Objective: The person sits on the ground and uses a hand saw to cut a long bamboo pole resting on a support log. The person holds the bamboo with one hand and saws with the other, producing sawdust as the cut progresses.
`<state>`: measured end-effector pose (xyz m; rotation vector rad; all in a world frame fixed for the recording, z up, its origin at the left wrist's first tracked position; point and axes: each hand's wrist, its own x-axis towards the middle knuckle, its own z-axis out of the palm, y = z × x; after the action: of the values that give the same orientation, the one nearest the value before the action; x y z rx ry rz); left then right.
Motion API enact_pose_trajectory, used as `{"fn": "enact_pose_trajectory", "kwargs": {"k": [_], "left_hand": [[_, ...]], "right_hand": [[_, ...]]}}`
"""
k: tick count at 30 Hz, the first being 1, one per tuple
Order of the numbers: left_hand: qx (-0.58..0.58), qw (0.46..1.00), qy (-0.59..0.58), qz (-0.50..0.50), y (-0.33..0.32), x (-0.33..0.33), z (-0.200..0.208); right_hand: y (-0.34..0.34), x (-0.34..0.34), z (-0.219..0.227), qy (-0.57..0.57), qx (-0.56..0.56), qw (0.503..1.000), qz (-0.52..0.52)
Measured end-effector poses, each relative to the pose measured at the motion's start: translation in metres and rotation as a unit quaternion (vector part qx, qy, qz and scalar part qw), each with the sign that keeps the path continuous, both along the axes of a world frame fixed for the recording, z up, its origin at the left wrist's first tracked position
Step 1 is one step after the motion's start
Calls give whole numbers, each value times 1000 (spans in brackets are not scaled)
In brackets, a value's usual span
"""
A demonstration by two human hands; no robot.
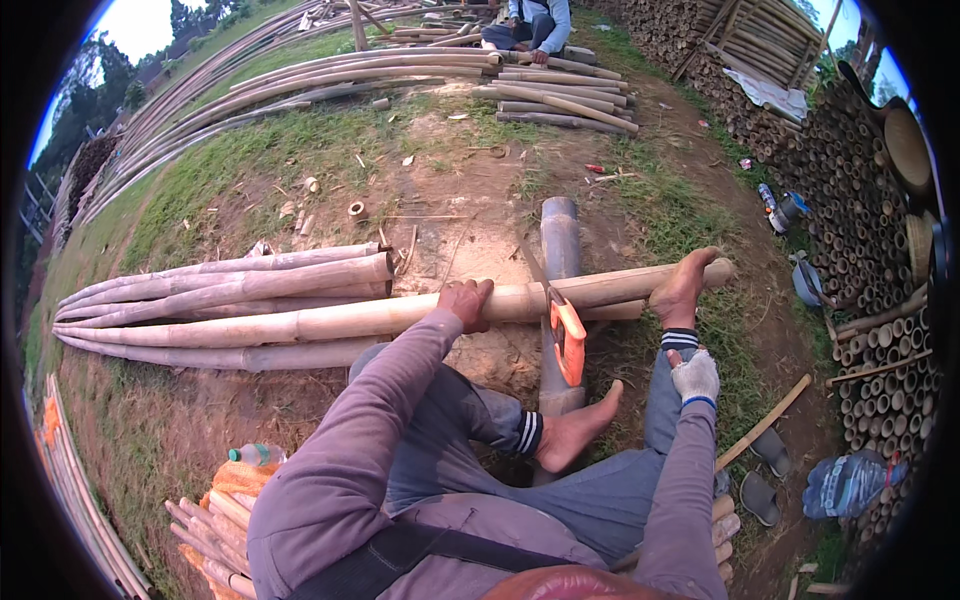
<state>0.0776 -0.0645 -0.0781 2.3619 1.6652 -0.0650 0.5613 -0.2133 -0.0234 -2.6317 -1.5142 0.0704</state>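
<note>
My bare left hand (466,303) is closed over a long pale bamboo pole (350,318) that runs across in front of me. A handsaw with an orange handle (569,340) stands in the pole to the right of this hand, its blade slanting up and away; neither hand touches it. Beneath the pole lies a thick grey bamboo piece (561,240), set crosswise. My bare right foot (685,287) presses on the pole near its right end. In a white glove, my right hand (695,377) is closed round my right lower leg, just below the striped cuff.
More bamboo poles (220,282) lie at the left. Cut pieces (215,530) and a plastic bottle (258,455) are at lower left. Bamboo stacks (880,170) line the right, near sandals (760,497) and a water jug (850,487). A person (535,25) sits at the far side.
</note>
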Motion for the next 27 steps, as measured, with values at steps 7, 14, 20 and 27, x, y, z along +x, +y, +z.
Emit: {"fn": "enact_pose_trajectory", "kwargs": {"k": [7, 14, 20, 27], "left_hand": [[-25, 1000, 3, -2, -1, 2, 10], [-24, 1000, 1, -4, -1, 1, 10], [-9, 1000, 4, 5, -1, 0, 2], [-16, 1000, 7, -1, 1, 2, 1]], "right_hand": [[0, 1, -3, -4, -2, 1000, -15], [0, -4, 5, 7, -18, 1000, -18], [0, -3, 2, 2, -4, 1000, -11], [-1, 2, -3, -7, -2, 1000, -12]]}}
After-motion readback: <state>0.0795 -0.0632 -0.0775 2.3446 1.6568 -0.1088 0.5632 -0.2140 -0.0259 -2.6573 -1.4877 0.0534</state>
